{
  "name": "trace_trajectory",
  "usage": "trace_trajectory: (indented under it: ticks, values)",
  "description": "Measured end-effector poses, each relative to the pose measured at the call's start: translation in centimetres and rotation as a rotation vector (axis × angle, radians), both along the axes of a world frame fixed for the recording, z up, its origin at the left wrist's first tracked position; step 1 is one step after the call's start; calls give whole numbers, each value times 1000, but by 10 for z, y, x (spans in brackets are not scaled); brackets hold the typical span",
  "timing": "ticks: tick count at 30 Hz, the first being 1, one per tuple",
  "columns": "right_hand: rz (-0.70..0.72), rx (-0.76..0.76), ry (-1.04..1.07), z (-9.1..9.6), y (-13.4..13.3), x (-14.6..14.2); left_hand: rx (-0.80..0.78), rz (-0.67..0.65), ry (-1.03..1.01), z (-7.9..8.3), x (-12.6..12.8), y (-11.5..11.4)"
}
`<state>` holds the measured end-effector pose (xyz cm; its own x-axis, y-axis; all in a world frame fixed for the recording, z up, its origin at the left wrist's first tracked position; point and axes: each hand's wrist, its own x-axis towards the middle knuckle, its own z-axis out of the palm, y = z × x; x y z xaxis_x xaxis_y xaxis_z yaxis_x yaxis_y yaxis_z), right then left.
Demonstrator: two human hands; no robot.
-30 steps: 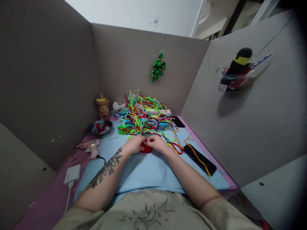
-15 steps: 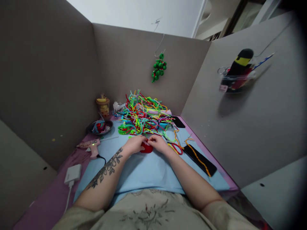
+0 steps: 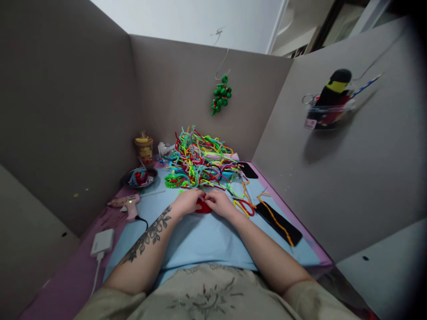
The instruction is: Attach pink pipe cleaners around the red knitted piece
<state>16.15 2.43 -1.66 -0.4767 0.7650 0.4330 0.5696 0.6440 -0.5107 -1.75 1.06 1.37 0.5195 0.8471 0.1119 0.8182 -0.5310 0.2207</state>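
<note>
Near the middle of the table my left hand (image 3: 188, 202) is closed on a small red craft piece (image 3: 203, 207), thumb and fingers at its left side. From the right, the bent fingers of my right hand (image 3: 220, 203) press on the top of the same piece. A pale bit shows between the fingertips, too small to name. Just beyond my hands lies a tangled heap of colourful pipe cleaners (image 3: 200, 155). A green pipe-cleaner figure with eyes (image 3: 174, 180) rests at the heap's left front.
On the left are a pink glue gun (image 3: 130, 205), a white power block (image 3: 102, 242), a dark bowl (image 3: 151, 178) and a lidded cup (image 3: 145, 150). A black phone-like slab (image 3: 280, 226) lies right. Grey panels (image 3: 187, 84) enclose the table; a tool holder (image 3: 328, 116) hangs on the right one.
My right hand's fingers have moved slightly down and closer over the red piece. My left hand keeps its place.
</note>
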Motion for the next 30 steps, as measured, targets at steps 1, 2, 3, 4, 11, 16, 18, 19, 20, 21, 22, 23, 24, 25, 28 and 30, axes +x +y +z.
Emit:
trace_trajectory:
  ticks: [1, 2, 3, 4, 11, 16, 18, 19, 20, 21, 22, 23, 24, 25, 28, 30]
  values:
    - [-13, -17, -12, 1, 1, -1, 3, 1, 0, 0, 0, 0]
    - [-21, -36, -29, 2, 2, -2, 2, 3, 3, 1, 0, 0]
    - [-23, -53, -49, 3, 3, -3, -2, 4, 7, 1, 1, -1]
    - [-18, -69, -72, 4, 3, -3, -5, 5, 12, 2, 1, -1]
    - [-9, -155, 6, 2, 7, 2, -35, 21, 19, 5, 2, -2]
    - [99, -50, 84, 5, -1, 10, -33, 23, 17, 6, 2, -3]
    - [132, -4, 48, 5, -5, 10, -37, 15, 13, 6, 2, -2]
    - [132, 13, 19, 4, -6, 9, -39, 12, 11, 6, 2, -2]
    - [121, 26, -11, 4, -6, 8, -41, 12, 12, 6, 2, -2]
    - [103, 36, -38, 3, -6, 6, -43, 15, 13, 6, 2, -3]
    - [81, 43, -59, 2, -6, 5, -43, 19, 14, 6, 2, -3]
    - [56, 43, -71, 1, -5, 4, -43, 23, 14, 6, 2, -3]
    - [34, 39, -75, 0, -4, 3, -42, 26, 14, 7, 2, -3]
    - [18, 30, -70, 1, -2, 2, -41, 27, 13, 7, 2, -3]
    - [31, -33, 10, 5, 1, 7, -39, 27, 12, 7, 3, -4]
    - [55, -83, 94, 9, 3, 15, -40, 37, 11, 8, 4, -4]
